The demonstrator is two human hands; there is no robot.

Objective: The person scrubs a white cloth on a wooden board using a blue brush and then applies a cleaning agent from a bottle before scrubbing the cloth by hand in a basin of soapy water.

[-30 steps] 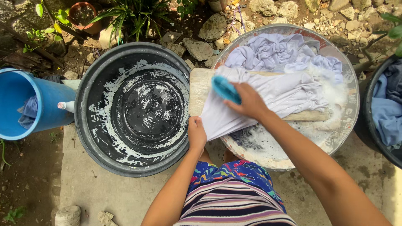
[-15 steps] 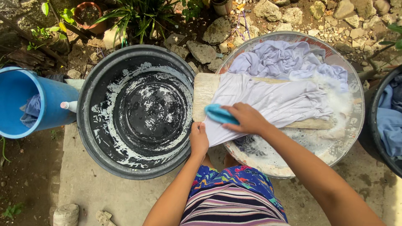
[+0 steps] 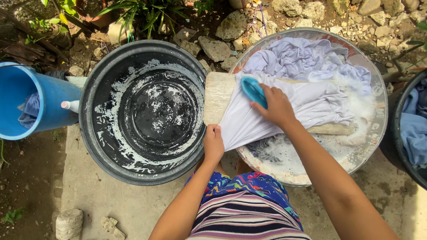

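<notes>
Head view showed the right hand (image 3: 278,106) closed around a teal plastic scrub brush (image 3: 254,90), pressing it on a wet white cloth garment (image 3: 307,106) spread over a pale wooden washboard (image 3: 217,98). That board lay across a clear round soapy basin (image 3: 376,129) at two o'clock. The left hand (image 3: 213,144) pinched the garment's near edge (pulled taut). A black round tub (image 3: 89,111) with suds sat at ten o'clock, beside a blue plastic bucket (image 3: 49,106).

- Setting: outdoor home yard, used for hand laundry.
- Ground: concrete slab (image 3: 111,200), bare soil, loose stones (image 3: 213,46).
- Plants (image 3: 133,15) at the edge.
- Wash basins: black tub (image 3: 95,146), clear soapy basin (image 3: 378,129), blue bucket (image 3: 49,104).
</notes>
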